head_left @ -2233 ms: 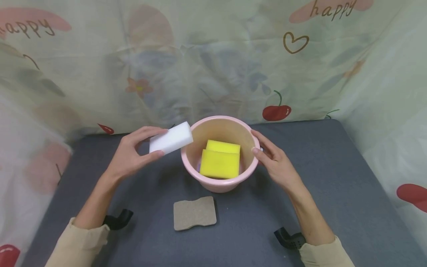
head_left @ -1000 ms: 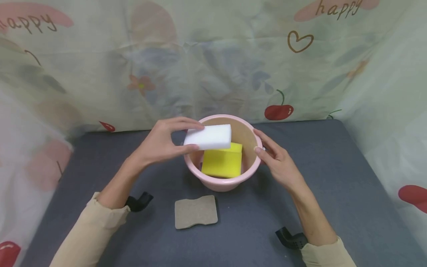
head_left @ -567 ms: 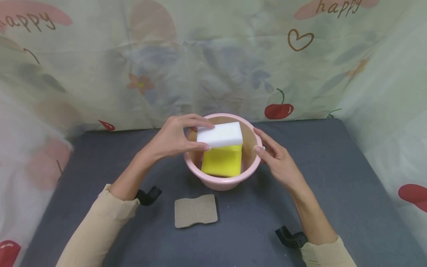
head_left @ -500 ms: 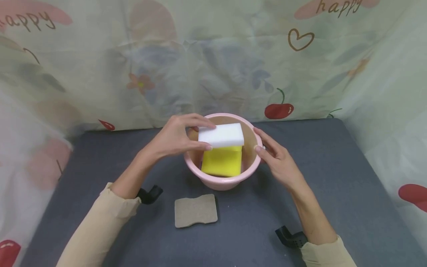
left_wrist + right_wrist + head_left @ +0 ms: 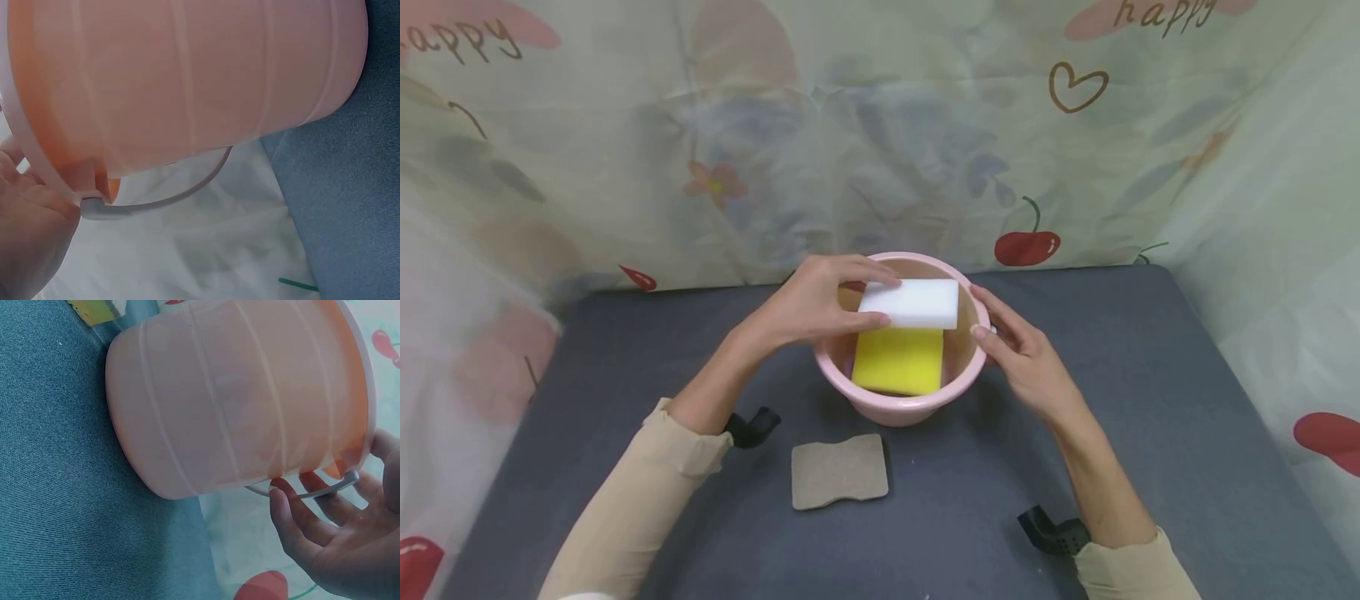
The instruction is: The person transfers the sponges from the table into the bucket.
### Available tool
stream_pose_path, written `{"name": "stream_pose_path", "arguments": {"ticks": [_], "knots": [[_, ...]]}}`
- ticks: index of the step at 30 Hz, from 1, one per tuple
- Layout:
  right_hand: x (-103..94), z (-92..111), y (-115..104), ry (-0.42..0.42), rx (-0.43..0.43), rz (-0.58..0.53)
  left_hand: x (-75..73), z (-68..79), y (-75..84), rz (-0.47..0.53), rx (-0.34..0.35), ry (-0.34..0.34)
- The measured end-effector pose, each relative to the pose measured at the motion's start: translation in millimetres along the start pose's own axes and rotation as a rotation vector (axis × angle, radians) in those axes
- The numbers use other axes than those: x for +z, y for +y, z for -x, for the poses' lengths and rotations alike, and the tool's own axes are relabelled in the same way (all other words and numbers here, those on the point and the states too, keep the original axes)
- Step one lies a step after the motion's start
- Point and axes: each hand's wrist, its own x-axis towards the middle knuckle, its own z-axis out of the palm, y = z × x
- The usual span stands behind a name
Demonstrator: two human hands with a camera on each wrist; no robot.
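In the head view my left hand [image 5: 820,300] pinches a white sponge block [image 5: 913,303] between thumb and fingers, over the mouth of a pink bucket [image 5: 895,410]. Below the white block, a yellow sponge [image 5: 898,362] lies inside the bucket. On the opposite side my right hand [image 5: 1026,358] grips the bucket's rim, thumb over the edge and fingers outside. The right wrist view shows those fingers [image 5: 300,515] against the outer wall near the handle [image 5: 331,487]. In the left wrist view the bucket's side fills most of the frame, and the white block is hidden.
A greyish-brown sponge [image 5: 839,472] with wavy long sides lies on the dark table [image 5: 955,517] in front of the bucket. A printed curtain [image 5: 880,150] hangs right behind the table's far edge. Black wrist mounts [image 5: 1052,533] stick out from both wrists.
My left hand has carried the white sponge block rightward from beside the bucket to over its mouth, covering the rear yellow sponge. My right hand keeps its hold on the rim.
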Motion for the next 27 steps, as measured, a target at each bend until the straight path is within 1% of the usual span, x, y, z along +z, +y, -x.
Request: {"name": "stream_pose_path", "arguments": {"ticks": [13,18,23,27], "knots": [[1.0,-0.6,4.6,0.005,-0.014,-0.009,7.0,-4.2,-0.9,-0.080,0.040,-0.025],[1.8,-0.4,4.4,0.010,-0.010,-0.006,8.6,-4.5,-1.9,-0.091,0.038,-0.023],[2.6,-1.0,3.0,0.019,0.003,-0.005,7.8,-4.1,-2.7,-0.094,0.051,-0.032],[2.9,-1.6,2.1,0.020,0.008,-0.005,8.5,-2.1,-3.6,-0.090,0.059,-0.025]]}}
